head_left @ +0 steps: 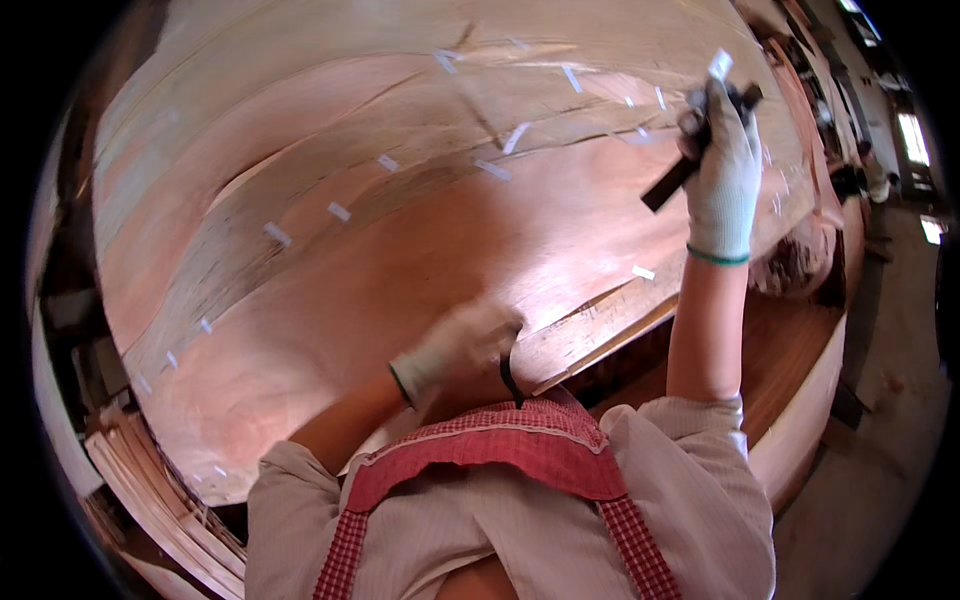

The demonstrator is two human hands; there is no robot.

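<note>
A large sheet of wood veneer [430, 240], pinkish and pale with dark grain and cracks, spreads before me. Short strips of white tape [340, 211] are stuck across several of its splits. Raised over the veneer's right side, my gloved right hand [725, 170] is closed around a black tape dispenser [668, 185]. A small piece of white tape [720, 65] stands out at that hand's fingertips. My gloved left hand [455, 345] is low over the near part of the sheet, close to my apron, its fingers smeared by motion. Beside it a narrow black strip [510, 372] hangs down.
Along the near right runs the veneer's broken edge [610, 320], with a brown wooden surface [780, 350] below it. Stacked thin wood sheets [160, 500] lie at the lower left. A rough log-like piece [795, 262] sits at the right, and a floor [870, 420] lies beyond.
</note>
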